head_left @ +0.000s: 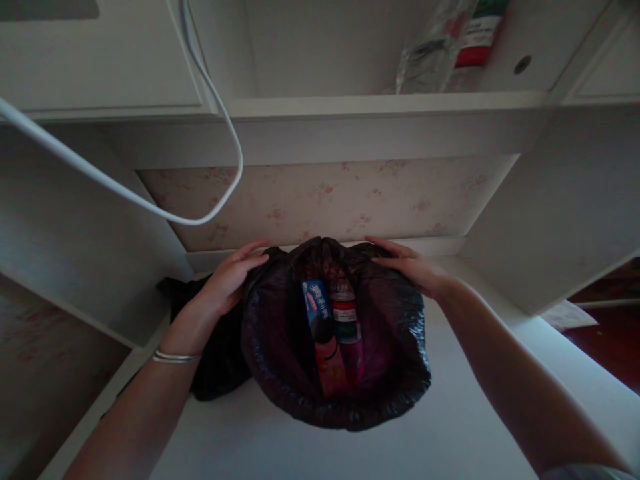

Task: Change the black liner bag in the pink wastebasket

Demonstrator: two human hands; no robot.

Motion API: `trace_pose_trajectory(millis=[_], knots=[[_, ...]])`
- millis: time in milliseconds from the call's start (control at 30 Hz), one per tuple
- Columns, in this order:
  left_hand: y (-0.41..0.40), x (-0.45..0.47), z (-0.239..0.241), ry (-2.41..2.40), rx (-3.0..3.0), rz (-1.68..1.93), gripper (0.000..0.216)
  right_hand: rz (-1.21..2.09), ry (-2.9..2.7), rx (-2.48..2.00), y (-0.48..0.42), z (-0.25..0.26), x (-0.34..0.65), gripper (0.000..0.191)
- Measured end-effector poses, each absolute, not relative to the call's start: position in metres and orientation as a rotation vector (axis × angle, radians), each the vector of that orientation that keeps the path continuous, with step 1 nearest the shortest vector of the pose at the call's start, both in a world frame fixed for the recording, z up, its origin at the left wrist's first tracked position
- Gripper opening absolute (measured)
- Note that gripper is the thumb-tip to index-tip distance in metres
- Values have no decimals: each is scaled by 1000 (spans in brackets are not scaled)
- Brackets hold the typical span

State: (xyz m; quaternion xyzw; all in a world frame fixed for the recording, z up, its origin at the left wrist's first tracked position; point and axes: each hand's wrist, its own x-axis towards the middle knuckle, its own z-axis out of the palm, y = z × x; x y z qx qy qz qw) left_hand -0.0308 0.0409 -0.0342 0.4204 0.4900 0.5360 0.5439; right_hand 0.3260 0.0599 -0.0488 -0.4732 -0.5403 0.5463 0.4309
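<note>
A round trash bin lined with a black garbage bag (407,360) sits on the white surface in front of me, its mouth facing up toward me. The bag is folded over the rim. My left hand (235,275), with a silver bracelet on the wrist, holds the rim at the far left. On the far right side my right hand (407,267) grips the rim too. Inside the bin lie a blue and pink snack box (323,333) and a plastic bottle (344,313) with a red and green label. Some fingertips are hidden against the dark plastic.
Black plastic (215,363) lies left of the bin. A white cable (200,217) loops down at upper left. Above, a white shelf (320,107) carries clear bottles (430,63). White side panels (555,213) and floral wallpaper (325,193) enclose the space.
</note>
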Motion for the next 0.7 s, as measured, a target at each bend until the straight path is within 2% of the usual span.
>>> trace_pose_trajectory(millis=[167,300,400,467,533,700], knots=[[50,-25,-35,1015,1111,1430,51,1141,-1557,-1140,72,-47,319,60],[40,-36,-47,1036,1045,1665,31,1040,-1691,-1024,62,-58,329,57],[20,-50,-60,947,958,1744,35,1091,-1454,-1045,43,-72,346,67],[2,-57,-71,935,879,1704,44,1173,-1241,-1056,26,-82,353,77],[-19,-59,-83,996,780,1576,47,1323,-1061,-1067,8,-91,355,78],[-64,-54,-106,1111,673,1162,44,1599,-815,-1037,-28,-111,346,56]])
